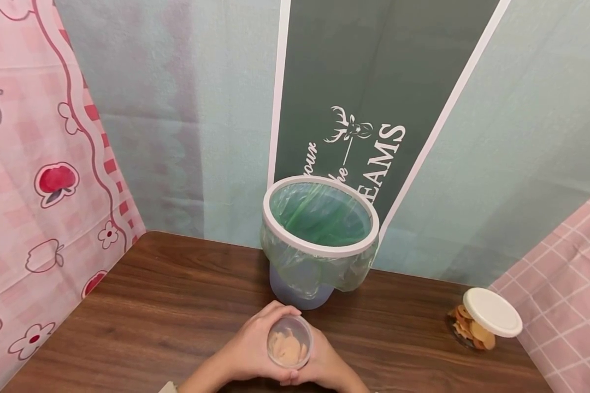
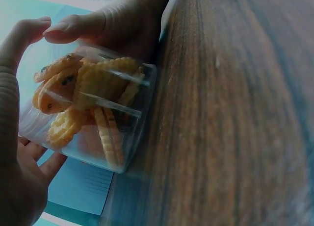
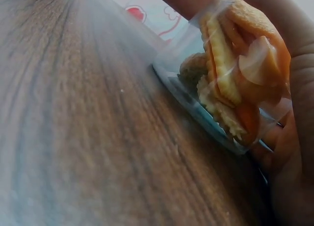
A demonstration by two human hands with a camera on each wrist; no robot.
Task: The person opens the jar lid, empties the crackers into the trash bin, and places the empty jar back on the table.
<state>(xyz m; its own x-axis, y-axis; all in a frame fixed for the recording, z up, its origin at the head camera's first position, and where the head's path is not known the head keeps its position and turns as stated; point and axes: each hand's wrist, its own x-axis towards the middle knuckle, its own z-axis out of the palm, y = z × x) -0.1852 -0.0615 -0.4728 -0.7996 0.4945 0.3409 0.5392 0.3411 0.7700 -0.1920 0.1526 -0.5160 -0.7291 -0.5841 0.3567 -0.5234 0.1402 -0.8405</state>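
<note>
Step in hand, my read: two-handed grip on the clear round plastic cup (image 1: 305,326), no transfer under way. Cup is toward the front edge of the brown wood-grain table (image 1: 187,305), about mid-width, roughly upright, with tan baked snack pieces (image 1: 289,348) inside. Left hand (image 1: 253,349) wraps its left side, right hand (image 1: 326,363) its right; both closed round the wall, digits meeting at the near side.

Next move, judged from this: both palms should travel together, cup level, squeeze light; wall looks thin and may flex. Moving away from the person would need height first: the pale blue round bin (image 1: 295,292) stands just past the cup, near the back edge, with a white ring rim (image 1: 319,251) and a translucent green plastic liner (image 1: 346,275) hanging over its outside.

Only head view gives layout: bin, plus a clear jar of similar snacks (image 1: 472,330) under a round white lid (image 1: 491,312) by the back right corner. Can't tell if that lid is seated.

Wrist views add the side-on look: crinkle-edged pieces, some dark-speckled, piled at angles; cup's bottom edge right at the wood. Touching or just above, can't tell. Lid on the cup: can't tell either.
</note>
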